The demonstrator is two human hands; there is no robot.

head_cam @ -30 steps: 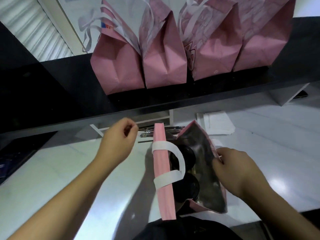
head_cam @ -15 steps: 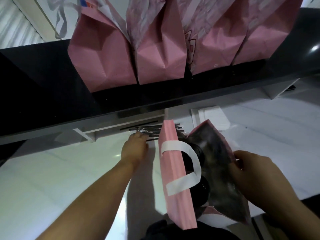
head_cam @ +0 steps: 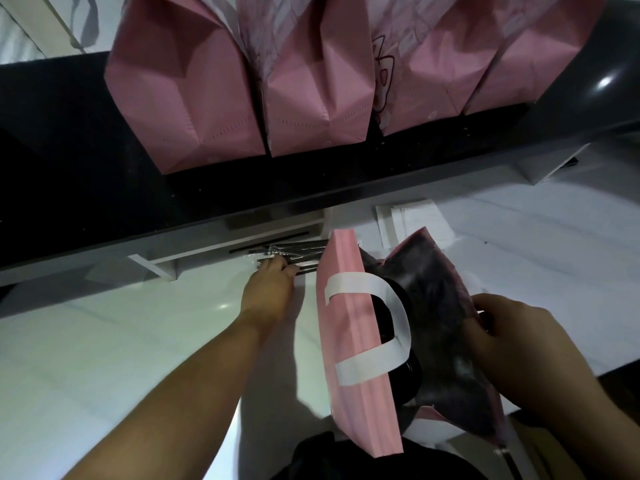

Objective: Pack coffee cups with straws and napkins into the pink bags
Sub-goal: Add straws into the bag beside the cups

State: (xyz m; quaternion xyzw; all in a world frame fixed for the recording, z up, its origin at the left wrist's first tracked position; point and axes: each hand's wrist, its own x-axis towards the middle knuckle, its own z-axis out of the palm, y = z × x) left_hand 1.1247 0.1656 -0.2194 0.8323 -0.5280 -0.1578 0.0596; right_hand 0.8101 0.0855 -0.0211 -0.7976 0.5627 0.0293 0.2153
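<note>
On white counter, right hand (head_cam: pixel 512 344) grips rim of open pink bag (head_cam: pixel 349 344) w/ dark cup lids (head_cam: pixel 391 306) inside, left hand (head_cam: pixel 268 291) fingers curled onto wrapped black straws (head_cam: pixel 294 252) beside bag, napkins (head_cam: pixel 412 220) behind, four pink bags (head_cam: pixel 311 91) on shelf above.

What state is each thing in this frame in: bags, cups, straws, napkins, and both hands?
Open pink bag: upright on the counter, mouth held open.
Cups: dark lids visible inside the bag.
Wrapped straws: lying under the shelf.
Napkins: stacked flat behind the bag.
Shelf bags: four, upright in a row.
Left hand: fingers on the straws.
Right hand: grips the bag's right rim.
</note>
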